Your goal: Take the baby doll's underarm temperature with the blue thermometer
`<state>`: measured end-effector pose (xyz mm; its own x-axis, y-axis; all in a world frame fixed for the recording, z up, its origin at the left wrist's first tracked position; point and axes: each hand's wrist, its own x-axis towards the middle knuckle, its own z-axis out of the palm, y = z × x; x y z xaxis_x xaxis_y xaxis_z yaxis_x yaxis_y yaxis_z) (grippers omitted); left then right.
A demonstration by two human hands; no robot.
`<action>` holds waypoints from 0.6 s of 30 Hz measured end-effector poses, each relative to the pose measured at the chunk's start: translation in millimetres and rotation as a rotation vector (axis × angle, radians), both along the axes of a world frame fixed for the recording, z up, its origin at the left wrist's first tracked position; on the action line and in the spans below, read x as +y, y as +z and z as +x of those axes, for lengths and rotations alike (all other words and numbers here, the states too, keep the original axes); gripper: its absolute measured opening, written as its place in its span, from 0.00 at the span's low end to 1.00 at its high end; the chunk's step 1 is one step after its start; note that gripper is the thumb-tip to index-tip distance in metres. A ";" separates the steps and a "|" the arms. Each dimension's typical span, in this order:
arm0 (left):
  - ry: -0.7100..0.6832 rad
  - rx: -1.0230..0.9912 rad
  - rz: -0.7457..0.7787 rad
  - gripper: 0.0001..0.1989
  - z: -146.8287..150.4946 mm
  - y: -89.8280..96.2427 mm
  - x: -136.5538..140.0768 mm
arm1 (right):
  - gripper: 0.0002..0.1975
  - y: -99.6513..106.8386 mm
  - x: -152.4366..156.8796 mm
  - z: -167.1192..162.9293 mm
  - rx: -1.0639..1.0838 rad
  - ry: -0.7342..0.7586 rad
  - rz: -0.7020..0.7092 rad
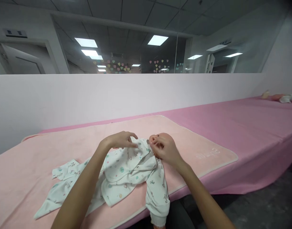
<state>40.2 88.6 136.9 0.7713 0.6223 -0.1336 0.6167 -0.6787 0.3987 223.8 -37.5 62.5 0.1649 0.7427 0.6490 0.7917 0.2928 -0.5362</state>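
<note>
A baby doll (168, 136) lies on its back with its head to the right, dressed in a white printed baby jacket (122, 165) with a wrap front. White printed trousers (62, 181) stretch to the left, partly behind my left forearm. My left hand (123, 139) is above the jacket's chest, fingers apart and bent downward, holding nothing. At the doll's chin and collar, my right hand (167, 151) has thumb and fingers curled together in a pinch; whatever lies between the fingertips is hidden. The jacket's near sleeve (157, 190) hangs toward the table's front edge.
A peach blanket (191, 140) lies under the doll, over a pink tablecloth (231, 124). A white wall (126, 98) with a window (136, 47) rises behind the table. Several small items, including a white cloth (287, 99), sit at the far right end.
</note>
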 end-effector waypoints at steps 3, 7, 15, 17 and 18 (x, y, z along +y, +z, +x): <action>0.173 -0.024 0.264 0.27 6.7 -32.7 36.1 | 0.10 -4.1 21.2 36.3 0.175 -0.260 0.119; 0.220 0.067 0.372 0.25 10.7 -76.3 69.4 | 0.15 -18.0 53.4 71.2 0.441 -0.112 -0.076; 0.250 0.034 0.162 0.27 3.0 -85.7 76.3 | 0.18 -29.7 59.8 81.4 0.919 0.276 -0.251; 0.267 0.037 0.157 0.25 3.3 -84.1 72.5 | 0.21 -34.0 58.3 82.9 1.053 0.333 -0.339; 0.277 0.033 0.151 0.25 3.2 -84.1 70.7 | 0.22 -36.0 58.4 83.9 1.107 0.362 -0.389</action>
